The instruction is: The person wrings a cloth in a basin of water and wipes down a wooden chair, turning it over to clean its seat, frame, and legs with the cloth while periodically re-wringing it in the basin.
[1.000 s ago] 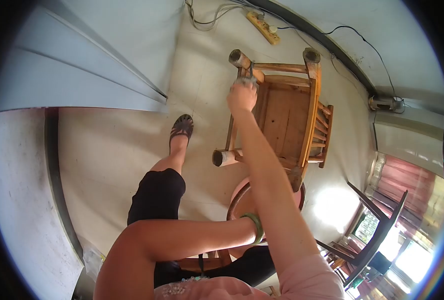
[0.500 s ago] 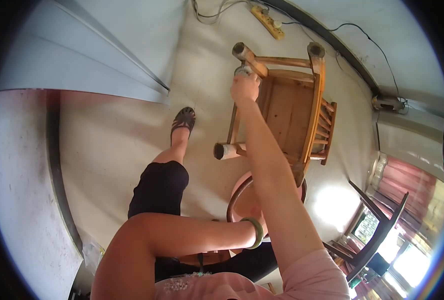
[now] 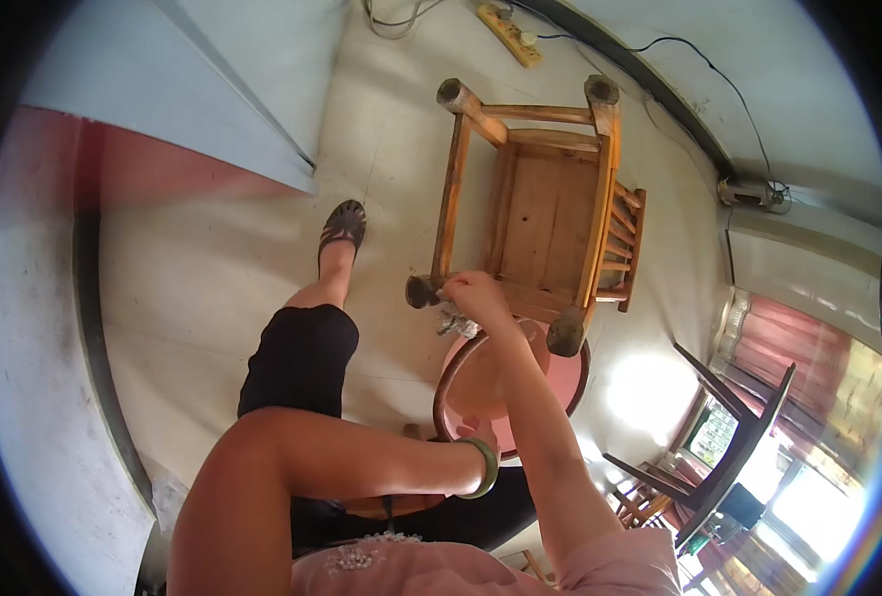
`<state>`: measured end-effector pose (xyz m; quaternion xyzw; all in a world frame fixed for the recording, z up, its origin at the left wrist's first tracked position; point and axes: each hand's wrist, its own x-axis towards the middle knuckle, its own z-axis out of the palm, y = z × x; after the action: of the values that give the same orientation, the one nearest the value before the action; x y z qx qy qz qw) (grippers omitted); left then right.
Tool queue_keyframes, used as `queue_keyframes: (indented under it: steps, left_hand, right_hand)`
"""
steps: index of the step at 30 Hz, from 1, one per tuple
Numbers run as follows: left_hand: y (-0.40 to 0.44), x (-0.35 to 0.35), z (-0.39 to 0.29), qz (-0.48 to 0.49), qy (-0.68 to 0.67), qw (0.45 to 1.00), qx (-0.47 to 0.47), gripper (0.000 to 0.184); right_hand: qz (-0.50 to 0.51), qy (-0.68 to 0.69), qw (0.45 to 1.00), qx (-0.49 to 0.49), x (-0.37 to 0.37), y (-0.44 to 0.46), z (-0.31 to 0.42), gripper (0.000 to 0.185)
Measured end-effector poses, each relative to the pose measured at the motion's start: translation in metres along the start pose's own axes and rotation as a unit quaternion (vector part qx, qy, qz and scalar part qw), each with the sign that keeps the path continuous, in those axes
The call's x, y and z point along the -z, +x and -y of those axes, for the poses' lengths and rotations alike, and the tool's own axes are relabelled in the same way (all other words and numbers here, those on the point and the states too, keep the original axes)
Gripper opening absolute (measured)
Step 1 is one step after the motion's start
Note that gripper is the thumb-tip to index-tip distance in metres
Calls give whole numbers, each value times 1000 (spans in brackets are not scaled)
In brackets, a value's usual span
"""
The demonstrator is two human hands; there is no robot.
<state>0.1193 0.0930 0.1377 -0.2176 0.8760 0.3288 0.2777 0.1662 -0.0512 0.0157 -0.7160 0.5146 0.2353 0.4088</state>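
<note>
Closest in, well to the near side of the chair (image 3: pixel 545 214), a pink shirt (image 3: pixel 401 573) is filling the bottom edge, and a green bangle (image 3: pixel 485 469) is sitting round the left wrist. The left hand (image 3: pixel 482 431) is showing at the near rim of the basin (image 3: pixel 441 382), but it's mostly tucked behind its own wrist, so I can't tell if it's gripping anything. The basin's sitting just this side of the chair, pink with a dark rim, and one leg end is overlapping it from this angle. Right hand (image 3: pixel 476 295) is up at the chair's near left leg (image 3: pixel 427 290), fingers bunched narrow, and a greyish rag (image 3: pixel 457 321) is hanging from it right beside that leg. Chair itself is lying tipped over, all four leg ends pointing this way, the seat's underside showing and the slatted back sticking out on the right. A dark shoe (image 3: pixel 344 223) is standing on the floor left of the chair, with a pale panel (image 3: pixel 183 89) looming further left. A yellow power strip (image 3: pixel 510 36) is lying beyond the chair, near the wall. Way off to the chair's right, a dark frame (image 3: pixel 754 437) is leaning in front of a reddish curtain (image 3: pixel 808 358).
</note>
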Motion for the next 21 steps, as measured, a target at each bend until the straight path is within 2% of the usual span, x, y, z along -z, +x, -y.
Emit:
queue_keyframes:
  steps: [2,3,4,6,8,9,10,11,12,14,15,17,19,21]
  left_hand:
    - [6,-3,0,-27,-31,999,17,29]
    - [14,-4,-2,-26,-28,999,15,29]
    - [22,-4,-4,-22,-44,998,36,30]
    - [30,-6,-6,-20,-61,996,59,31]
    - [19,-10,-1,-59,-72,992,82,32]
    - [9,-7,4,-58,-71,993,79,32]
    - [-1,-2,7,-27,-78,996,44,32]
    - [-7,2,6,3,-82,997,5,33]
    - [6,-7,4,-11,-153,988,-2,29]
    - [9,-11,2,-16,-150,988,-16,30]
    - [8,-9,3,-19,-128,991,-17,30]
    - [3,-6,4,-15,-103,995,-8,31]
    - [-5,-4,9,-24,-90,996,4,32]
    - [-13,1,20,-38,-100,994,26,33]
  right_hand:
    - [-10,33,999,-2,-2,-4,-5,23]
    - [-156,48,984,65,-5,4,-4,25]
    - [-299,62,943,130,-7,15,-1,28]
    - [-316,71,931,167,-13,48,9,30]
    - [-329,80,919,203,-21,54,18,32]
    - [-237,-25,963,126,-21,43,26,32]
    - [-137,-130,981,42,-19,29,30,32]
    - [-91,-167,977,95,-18,8,29,34]
    - [-47,-203,967,145,-16,-15,26,36]
    - [-32,-102,983,153,-18,-53,18,40]
    - [-41,-102,983,149,-11,-73,19,40]
    - [-192,13,942,273,12,-119,29,42]
    - [-235,122,926,271,48,-161,31,45]
    - [-340,105,896,265,74,-179,-2,43]
